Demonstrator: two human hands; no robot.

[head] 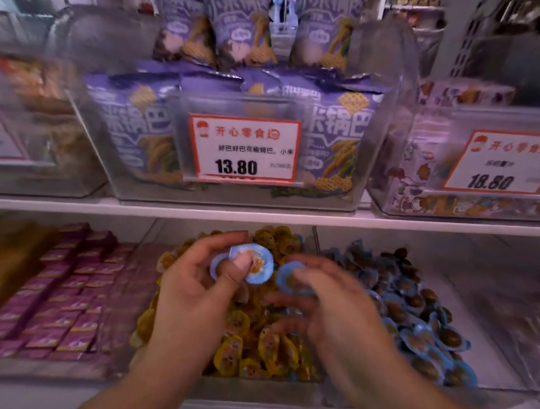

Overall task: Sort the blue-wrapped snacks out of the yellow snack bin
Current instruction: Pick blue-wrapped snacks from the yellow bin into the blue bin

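A clear bin on the lower shelf holds a heap of yellow-wrapped snacks (252,340). Over it, my left hand (202,292) pinches blue-wrapped snacks (255,264) between thumb and fingers. My right hand (328,307), blurred, hovers just to the right with its fingers curled round another blue-wrapped snack (289,280). The neighbouring clear bin on the right is filled with blue-wrapped snacks (414,316). A few blue wrappers show among the yellow ones near the bin's front (246,367).
Left of the yellow bin sits a bin of small purple packets (64,289). The upper shelf (261,215) carries clear bins of purple snack bags (244,138) with price tags 13.80 and 18.80. The lower bins' front walls run along the shelf edge (249,391).
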